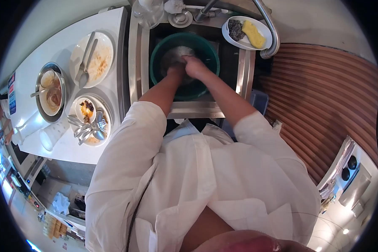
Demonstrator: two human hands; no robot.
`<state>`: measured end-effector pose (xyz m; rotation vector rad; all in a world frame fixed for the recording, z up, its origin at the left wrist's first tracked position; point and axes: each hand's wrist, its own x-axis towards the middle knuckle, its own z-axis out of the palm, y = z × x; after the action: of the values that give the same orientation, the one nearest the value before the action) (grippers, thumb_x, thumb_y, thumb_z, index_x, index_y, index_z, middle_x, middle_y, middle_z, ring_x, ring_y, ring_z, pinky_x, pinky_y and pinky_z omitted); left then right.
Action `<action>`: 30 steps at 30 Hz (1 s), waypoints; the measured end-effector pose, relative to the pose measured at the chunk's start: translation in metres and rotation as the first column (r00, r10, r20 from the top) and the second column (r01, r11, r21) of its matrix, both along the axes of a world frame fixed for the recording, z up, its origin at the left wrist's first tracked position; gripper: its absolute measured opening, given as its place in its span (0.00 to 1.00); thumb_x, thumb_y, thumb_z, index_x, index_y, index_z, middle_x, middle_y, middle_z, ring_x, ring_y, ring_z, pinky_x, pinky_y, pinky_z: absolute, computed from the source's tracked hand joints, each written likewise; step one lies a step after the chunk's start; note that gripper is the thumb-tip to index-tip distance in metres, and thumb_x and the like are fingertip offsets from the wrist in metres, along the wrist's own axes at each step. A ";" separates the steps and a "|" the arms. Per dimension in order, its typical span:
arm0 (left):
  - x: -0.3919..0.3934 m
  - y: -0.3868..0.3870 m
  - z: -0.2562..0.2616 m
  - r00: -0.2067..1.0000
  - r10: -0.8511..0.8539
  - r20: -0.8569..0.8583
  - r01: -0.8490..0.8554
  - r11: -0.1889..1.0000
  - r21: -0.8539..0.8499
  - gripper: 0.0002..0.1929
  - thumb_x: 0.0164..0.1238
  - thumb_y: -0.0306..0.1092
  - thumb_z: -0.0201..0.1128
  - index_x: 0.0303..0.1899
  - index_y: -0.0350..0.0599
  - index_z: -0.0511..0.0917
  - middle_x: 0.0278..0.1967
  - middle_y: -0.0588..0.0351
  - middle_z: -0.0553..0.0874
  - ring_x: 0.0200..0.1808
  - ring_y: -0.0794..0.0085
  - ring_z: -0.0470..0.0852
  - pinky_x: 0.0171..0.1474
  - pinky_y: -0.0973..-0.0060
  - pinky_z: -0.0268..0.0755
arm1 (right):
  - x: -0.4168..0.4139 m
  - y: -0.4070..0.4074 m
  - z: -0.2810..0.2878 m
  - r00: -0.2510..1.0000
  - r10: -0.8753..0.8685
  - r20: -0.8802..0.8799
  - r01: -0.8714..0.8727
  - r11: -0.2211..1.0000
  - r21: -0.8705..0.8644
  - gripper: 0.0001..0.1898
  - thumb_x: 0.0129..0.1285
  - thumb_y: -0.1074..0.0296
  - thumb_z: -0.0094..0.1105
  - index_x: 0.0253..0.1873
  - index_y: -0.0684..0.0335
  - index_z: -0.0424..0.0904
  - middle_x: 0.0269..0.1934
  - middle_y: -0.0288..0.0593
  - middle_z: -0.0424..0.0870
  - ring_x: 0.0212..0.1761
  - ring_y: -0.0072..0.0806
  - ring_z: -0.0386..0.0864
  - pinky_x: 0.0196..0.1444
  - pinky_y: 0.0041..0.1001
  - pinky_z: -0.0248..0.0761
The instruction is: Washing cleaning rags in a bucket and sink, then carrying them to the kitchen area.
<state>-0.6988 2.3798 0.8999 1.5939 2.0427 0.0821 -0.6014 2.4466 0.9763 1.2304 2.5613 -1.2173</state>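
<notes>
A round green plastic basin (216, 64) stands in the sink (192, 110). Both of my hands reach down into it. My left hand (176, 67) is low in the basin, its fingers hidden in murky water or behind something pale. My right hand (192, 65) lies close beside it, fingers bent towards a pale, shiny patch (182, 51) that may be foam or a dish. What either hand touches is unclear. To the right of the basin, a white oval dish (228, 39) on the sink's rim holds a yellow sponge (253, 34) and a dark scouring pad (236, 30).
Left on a white counter (63, 151) are a soiled plate (105, 47) with fork and spoon, stacked plates (108, 126) with cutlery, a metal bowl (39, 77) holding dishes, and white cups (52, 135). A curved metal faucet (274, 36) arches at right. Glass jars (148, 14) stand behind the sink.
</notes>
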 end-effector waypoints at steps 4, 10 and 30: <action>-0.046 0.019 0.001 0.967 0.148 0.205 -0.122 0.983 -0.137 0.17 0.69 0.41 0.55 0.50 0.44 0.84 0.50 0.39 0.86 0.52 0.48 0.86 0.58 0.55 0.77 | -0.026 -0.023 -0.064 0.932 -0.133 0.339 0.072 0.980 0.186 0.32 0.67 0.66 0.54 0.75 0.60 0.58 0.75 0.58 0.59 0.77 0.51 0.57 0.77 0.42 0.52; -0.007 0.040 0.034 0.878 0.397 0.268 -0.385 0.918 -0.098 0.18 0.72 0.41 0.51 0.49 0.39 0.83 0.46 0.35 0.86 0.52 0.42 0.84 0.57 0.52 0.77 | -0.001 -0.028 -0.143 0.894 -0.388 0.226 0.435 0.871 -0.227 0.30 0.72 0.53 0.51 0.73 0.60 0.60 0.73 0.53 0.63 0.74 0.41 0.64 0.75 0.43 0.55; -0.017 0.033 -0.028 0.970 0.226 -0.086 -0.240 0.939 -0.245 0.21 0.74 0.40 0.53 0.62 0.42 0.77 0.63 0.42 0.78 0.63 0.54 0.79 0.65 0.60 0.72 | -0.030 -0.008 -0.068 0.991 0.013 0.136 0.005 0.992 -0.129 0.32 0.73 0.58 0.44 0.77 0.67 0.55 0.76 0.63 0.56 0.78 0.51 0.56 0.78 0.42 0.50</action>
<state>-0.7154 2.4127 0.8717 1.2076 2.1786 -0.1360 -0.6314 2.4387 0.9080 1.2349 2.3488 -1.2303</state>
